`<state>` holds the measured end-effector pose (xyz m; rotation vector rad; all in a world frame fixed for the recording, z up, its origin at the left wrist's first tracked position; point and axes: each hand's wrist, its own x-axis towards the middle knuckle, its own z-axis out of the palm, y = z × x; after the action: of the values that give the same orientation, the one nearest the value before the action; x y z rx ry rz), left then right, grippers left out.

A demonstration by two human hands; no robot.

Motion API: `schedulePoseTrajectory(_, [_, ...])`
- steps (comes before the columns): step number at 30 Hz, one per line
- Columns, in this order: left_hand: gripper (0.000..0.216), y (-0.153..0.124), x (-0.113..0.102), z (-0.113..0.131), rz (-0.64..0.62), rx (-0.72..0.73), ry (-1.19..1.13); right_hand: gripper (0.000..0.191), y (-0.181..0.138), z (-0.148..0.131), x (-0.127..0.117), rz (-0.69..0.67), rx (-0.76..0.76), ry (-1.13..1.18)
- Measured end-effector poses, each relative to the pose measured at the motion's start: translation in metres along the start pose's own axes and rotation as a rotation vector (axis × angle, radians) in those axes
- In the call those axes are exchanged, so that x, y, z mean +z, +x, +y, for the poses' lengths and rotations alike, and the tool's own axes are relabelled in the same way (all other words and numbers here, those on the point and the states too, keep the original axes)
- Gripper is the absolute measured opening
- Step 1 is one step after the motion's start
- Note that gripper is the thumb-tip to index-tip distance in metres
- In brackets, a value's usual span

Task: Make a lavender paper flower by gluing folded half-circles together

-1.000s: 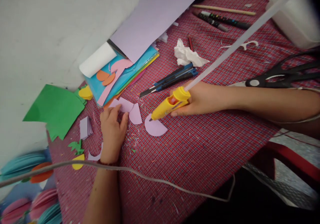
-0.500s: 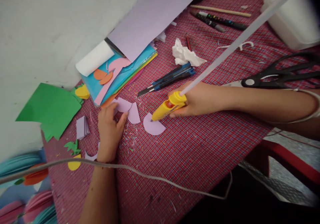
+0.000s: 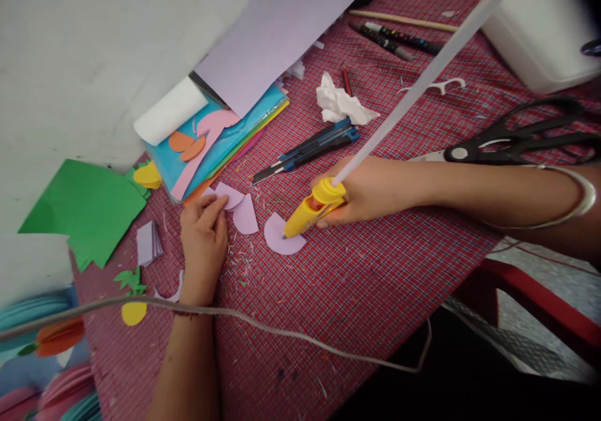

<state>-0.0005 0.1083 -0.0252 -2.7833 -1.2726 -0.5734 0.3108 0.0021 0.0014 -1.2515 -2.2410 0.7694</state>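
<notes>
My right hand (image 3: 361, 189) is wrapped round a yellow glue gun (image 3: 310, 208). A long whitish glue stick (image 3: 417, 89) rises out of its back. The gun's nozzle touches a lilac half-round paper piece (image 3: 278, 236) lying on the cloth. Left of it, my left hand (image 3: 204, 239) rests with its fingers bent and closed at the edge of more lilac paper pieces (image 3: 244, 213), which overlap one another. The thumb and fingertips lie on that paper.
A blue-black box cutter (image 3: 319, 149) lies behind the gun, blade out. Black-handled scissors (image 3: 507, 142) lie beyond my right forearm. A pale cord (image 3: 282, 333) crosses in front. Coloured paper sheets (image 3: 263, 45), green sheets (image 3: 89, 208) and a white tub (image 3: 539, 39) stand around.
My left fingers have drawn closer together on the lilac pieces. The glue gun's tip has moved slightly down across the half-round piece. The whole view has shifted a little.
</notes>
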Motion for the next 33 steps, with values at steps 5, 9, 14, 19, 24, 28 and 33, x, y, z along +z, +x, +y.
schedulePoseTrajectory(5, [0.028,0.003,0.001,-0.002,-0.059,0.149,-0.076,0.012,0.002,0.003,0.002,0.006,-0.020,0.012])
schedulePoseTrajectory(9, [0.022,0.003,-0.002,0.000,-0.065,0.150,-0.038,0.011,0.002,0.002,0.001,0.003,-0.032,0.035])
schedulePoseTrajectory(14, [0.038,0.003,-0.005,0.002,-0.096,0.144,0.043,0.011,0.002,0.002,0.000,-0.004,-0.021,0.020])
schedulePoseTrajectory(19, [0.041,0.003,-0.008,0.004,-0.132,0.095,0.046,0.012,0.002,0.002,0.000,-0.020,0.011,0.002])
schedulePoseTrajectory(24, [0.035,0.000,-0.007,0.004,-0.061,-0.057,0.020,0.013,0.002,0.001,0.000,-0.010,0.002,-0.002])
schedulePoseTrajectory(28, [0.038,-0.001,-0.005,0.007,-0.039,-0.063,0.042,0.012,0.002,0.001,0.000,-0.012,-0.001,-0.001])
schedulePoseTrajectory(33, [0.038,0.001,-0.006,0.009,-0.040,0.079,0.036,0.011,0.002,0.001,-0.001,-0.004,-0.033,0.033])
